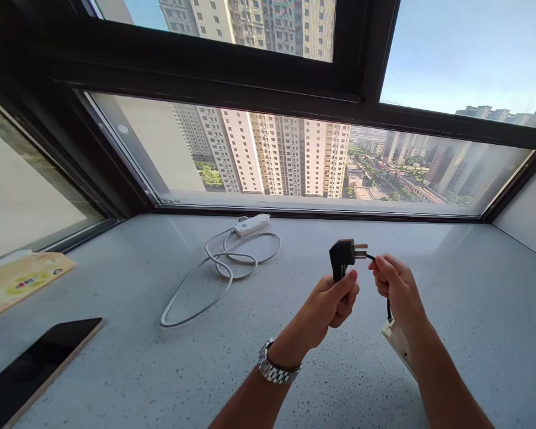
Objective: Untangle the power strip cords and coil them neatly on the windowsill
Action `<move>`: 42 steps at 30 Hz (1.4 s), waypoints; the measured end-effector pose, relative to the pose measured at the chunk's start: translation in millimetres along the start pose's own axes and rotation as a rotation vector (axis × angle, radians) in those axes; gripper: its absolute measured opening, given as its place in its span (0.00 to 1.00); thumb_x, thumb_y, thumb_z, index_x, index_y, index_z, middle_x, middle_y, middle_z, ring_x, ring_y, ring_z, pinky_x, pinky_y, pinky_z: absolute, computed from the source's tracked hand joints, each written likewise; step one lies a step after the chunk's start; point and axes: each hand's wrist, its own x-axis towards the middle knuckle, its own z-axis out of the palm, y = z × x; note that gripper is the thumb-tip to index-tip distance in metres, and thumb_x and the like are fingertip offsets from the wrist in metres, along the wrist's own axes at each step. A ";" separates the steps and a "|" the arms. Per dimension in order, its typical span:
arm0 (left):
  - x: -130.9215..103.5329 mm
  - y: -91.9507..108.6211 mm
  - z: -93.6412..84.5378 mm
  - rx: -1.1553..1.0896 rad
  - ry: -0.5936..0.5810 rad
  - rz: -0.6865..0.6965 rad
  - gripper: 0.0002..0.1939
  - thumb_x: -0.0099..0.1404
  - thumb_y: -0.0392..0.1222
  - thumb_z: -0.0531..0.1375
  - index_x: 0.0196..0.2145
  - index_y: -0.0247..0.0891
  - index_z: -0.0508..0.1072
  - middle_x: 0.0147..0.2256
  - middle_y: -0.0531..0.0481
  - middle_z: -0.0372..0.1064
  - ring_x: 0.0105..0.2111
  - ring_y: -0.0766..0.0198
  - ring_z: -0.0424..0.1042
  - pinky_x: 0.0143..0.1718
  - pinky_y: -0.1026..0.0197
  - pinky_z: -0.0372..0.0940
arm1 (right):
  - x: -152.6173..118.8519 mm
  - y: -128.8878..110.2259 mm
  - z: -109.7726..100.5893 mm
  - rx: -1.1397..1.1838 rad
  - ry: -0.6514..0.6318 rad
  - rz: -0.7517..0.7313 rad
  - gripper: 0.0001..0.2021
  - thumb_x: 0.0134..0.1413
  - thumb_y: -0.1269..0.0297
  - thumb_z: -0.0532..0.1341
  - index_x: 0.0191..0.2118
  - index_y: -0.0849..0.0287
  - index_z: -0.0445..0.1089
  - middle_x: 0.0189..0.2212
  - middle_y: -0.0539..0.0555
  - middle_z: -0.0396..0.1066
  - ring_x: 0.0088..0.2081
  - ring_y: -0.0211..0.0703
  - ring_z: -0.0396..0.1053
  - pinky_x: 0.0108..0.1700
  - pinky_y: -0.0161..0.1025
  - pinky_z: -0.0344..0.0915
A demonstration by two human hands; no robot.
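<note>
My left hand (332, 302), with a metal watch (276, 364) on its wrist, is closed round the lower part of a black power plug (343, 255). The metal prongs of the plug point right. Pinched in my right hand (397, 285) is a black cord (371, 258), which shows between the two hands and again below the right fingers. Its lower end meets a pale power strip (398, 342), largely hidden under my right wrist and forearm. Both hands are above the speckled sill.
On the speckled white sill (169, 369) lies a looped white cable (196, 311) with a small white block (252, 224). A dark-screened phone (39, 363) and a yellow packet (26, 280) lie at the left. Dark window frames (250, 77) border the sill.
</note>
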 end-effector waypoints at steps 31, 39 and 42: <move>-28.0 34.8 -46.7 -0.684 -0.005 0.589 0.25 0.63 0.40 0.57 0.17 0.39 0.45 0.13 0.62 0.32 0.13 0.73 0.32 0.14 0.65 0.34 | -14.1 11.4 28.1 -0.657 -0.764 -0.037 0.32 0.39 0.44 0.69 0.50 0.54 0.67 0.43 0.54 0.72 0.43 0.50 0.68 0.41 0.41 0.63; -28.2 34.5 -43.8 -0.643 -0.052 0.734 0.27 0.63 0.40 0.57 0.17 0.39 0.42 0.12 0.61 0.28 0.13 0.72 0.28 0.13 0.63 0.31 | -7.7 20.4 27.7 -0.472 -0.759 -0.048 0.38 0.39 0.46 0.69 0.57 0.53 0.61 0.50 0.55 0.66 0.49 0.49 0.65 0.46 0.42 0.62; -29.0 34.8 -42.5 -0.576 -0.014 0.778 0.27 0.63 0.41 0.57 0.16 0.38 0.41 0.12 0.61 0.28 0.13 0.72 0.28 0.14 0.63 0.32 | -14.0 16.0 30.5 -0.617 -0.616 0.033 0.52 0.35 0.43 0.70 0.65 0.53 0.47 0.59 0.61 0.55 0.55 0.56 0.59 0.49 0.48 0.61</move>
